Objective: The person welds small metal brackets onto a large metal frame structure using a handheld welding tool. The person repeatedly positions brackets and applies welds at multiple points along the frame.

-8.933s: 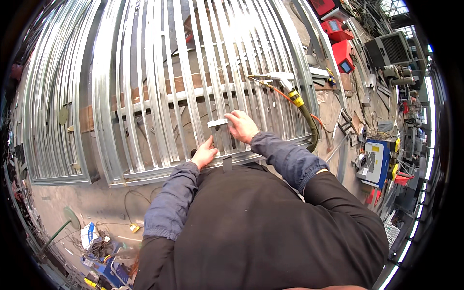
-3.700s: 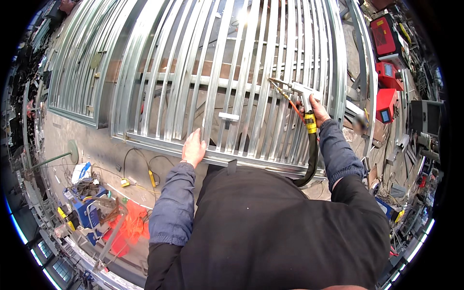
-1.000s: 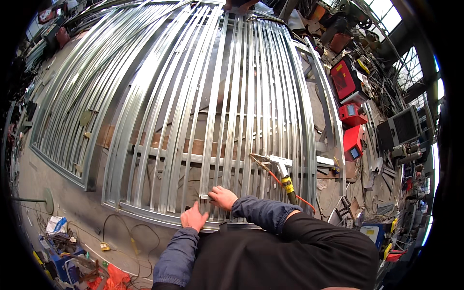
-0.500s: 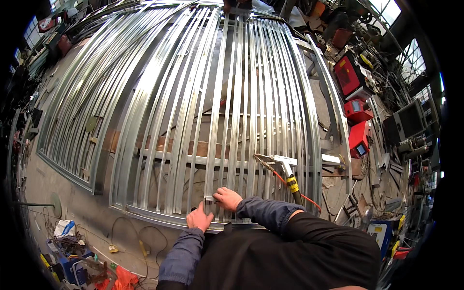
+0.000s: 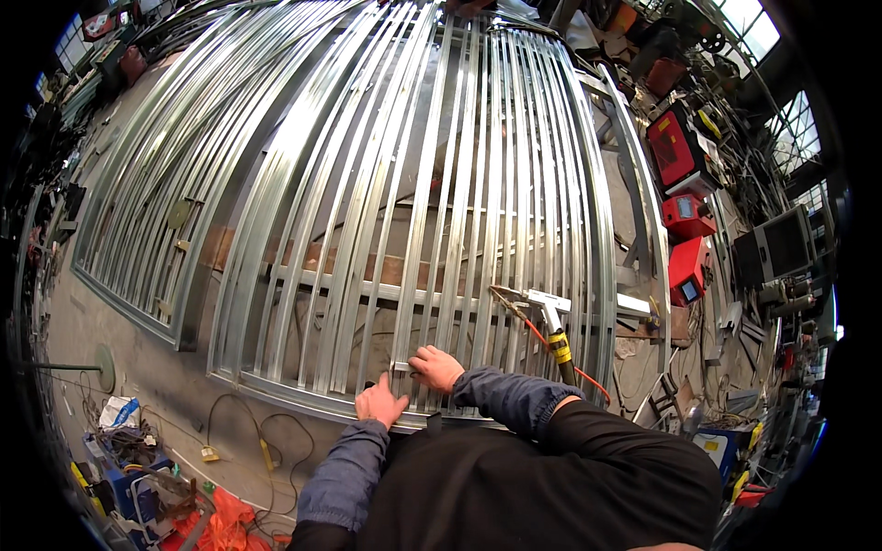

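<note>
Since the earlier frame, both hands have stayed together at the near edge of the large frame of long silver galvanised-steel bars [image 5: 395, 202], with the view shifted only slightly. Left hand [image 5: 381, 402]: rests on the frame's bottom rail, thumb raised, fingers bent against the metal; whether it grips anything cannot be told. Small silver metal bracket [image 5: 401, 366]: lies on the bars just beyond the left hand, pinched at its right end by the right hand [image 5: 437, 367], fingers curled over it. Silver welding torch with a yellow-banded black hose [image 5: 551, 317]: lies on the bars to the right, apart from both hands. Red welding machines [image 5: 684, 207]: stand beyond the frame's right side.
</note>
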